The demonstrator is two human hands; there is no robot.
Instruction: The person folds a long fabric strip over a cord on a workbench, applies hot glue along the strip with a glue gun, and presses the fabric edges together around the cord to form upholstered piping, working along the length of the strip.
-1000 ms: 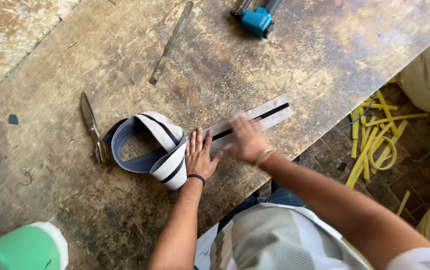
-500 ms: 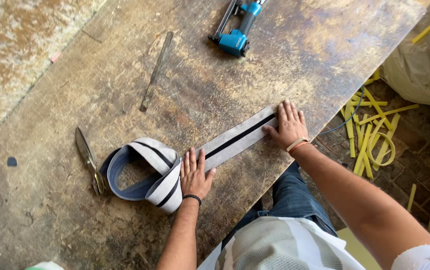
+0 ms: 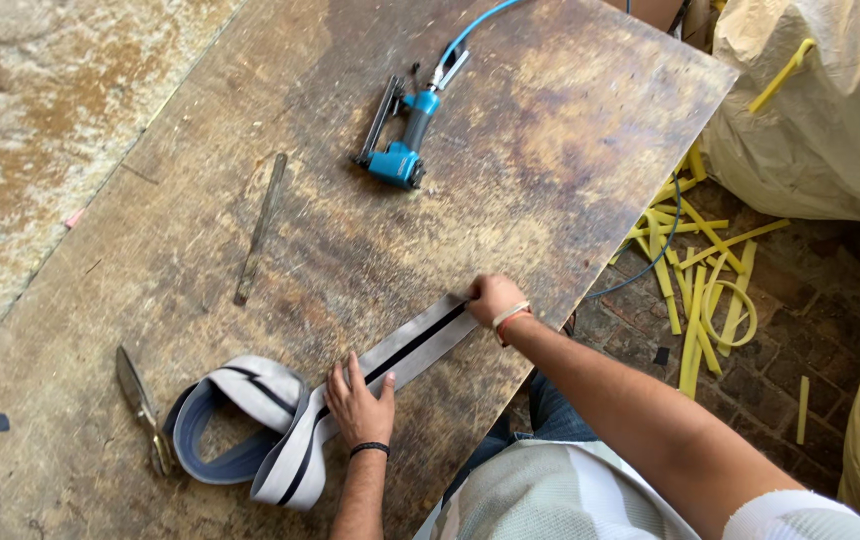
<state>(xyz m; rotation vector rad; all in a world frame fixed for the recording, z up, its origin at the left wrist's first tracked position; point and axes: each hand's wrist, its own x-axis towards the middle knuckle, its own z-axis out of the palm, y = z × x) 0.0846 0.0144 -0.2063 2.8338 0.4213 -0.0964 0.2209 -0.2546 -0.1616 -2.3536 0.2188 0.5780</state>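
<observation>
Head view showed the grey strap (image 3: 405,352) flat on the counter (image 3: 550,150); the right hand (image 3: 493,297) had slid out to its end, fingers curled on it; the left hand (image 3: 360,405) pressed open, so the strap lay straighter.
</observation>
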